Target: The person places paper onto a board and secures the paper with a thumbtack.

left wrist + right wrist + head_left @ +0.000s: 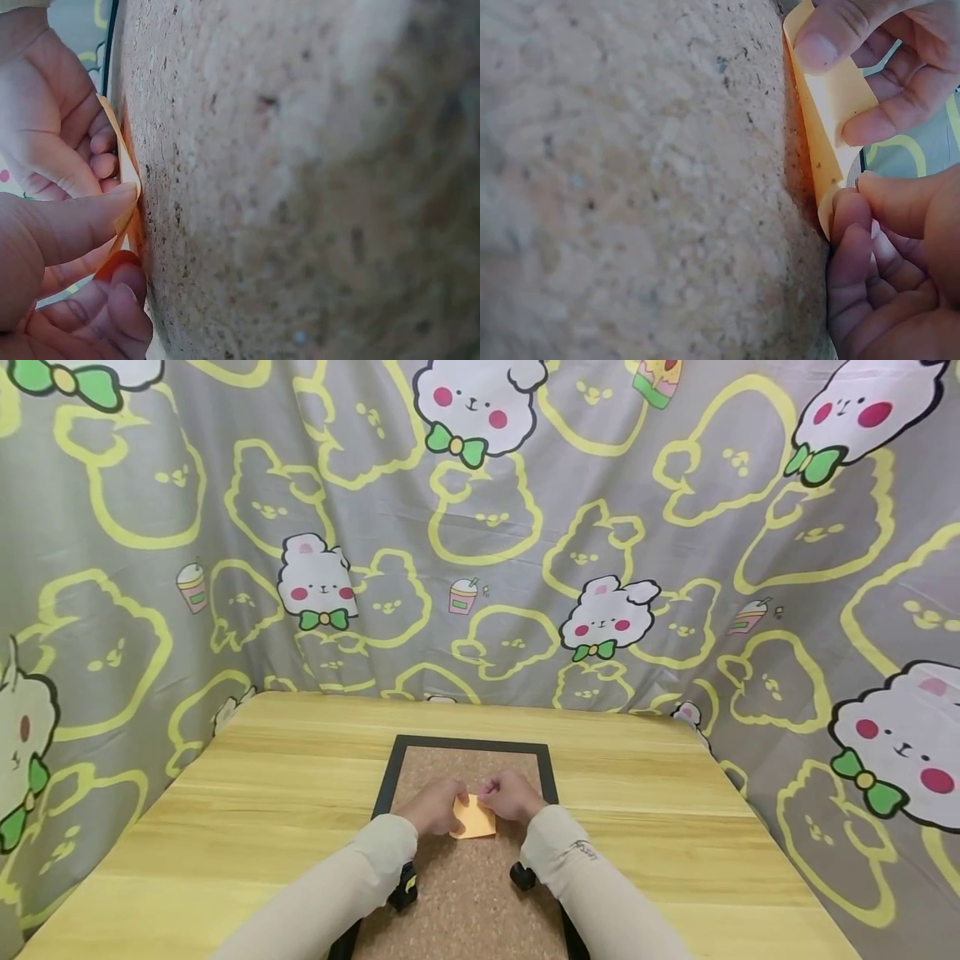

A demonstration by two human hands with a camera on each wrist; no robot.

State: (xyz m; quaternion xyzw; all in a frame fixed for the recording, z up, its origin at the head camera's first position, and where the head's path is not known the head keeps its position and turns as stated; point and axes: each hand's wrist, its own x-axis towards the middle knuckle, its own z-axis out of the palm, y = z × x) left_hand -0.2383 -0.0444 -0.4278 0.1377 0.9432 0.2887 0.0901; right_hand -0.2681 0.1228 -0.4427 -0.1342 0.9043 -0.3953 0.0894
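A small square of light orange paper (474, 822), like a sticky note, lies over a cork board (480, 910) between the two hands. My left hand (433, 806) grips its left side. In the left wrist view, the thumb of the left hand (67, 232) presses on the paper (129, 169), with curled fingers beneath. My right hand (513, 795) is at the paper's upper right corner. The right wrist view shows the right hand (900, 277) pinching with thumb and forefinger at the end of the paper (829, 112), which is bent and stands partly off the cork.
The board has a black frame (472, 742) and lies on a light wooden table (652, 793). Black wrist devices (522, 876) sit under both forearms. Behind and beside the table hangs a grey curtain (420, 518) with cartoon prints.
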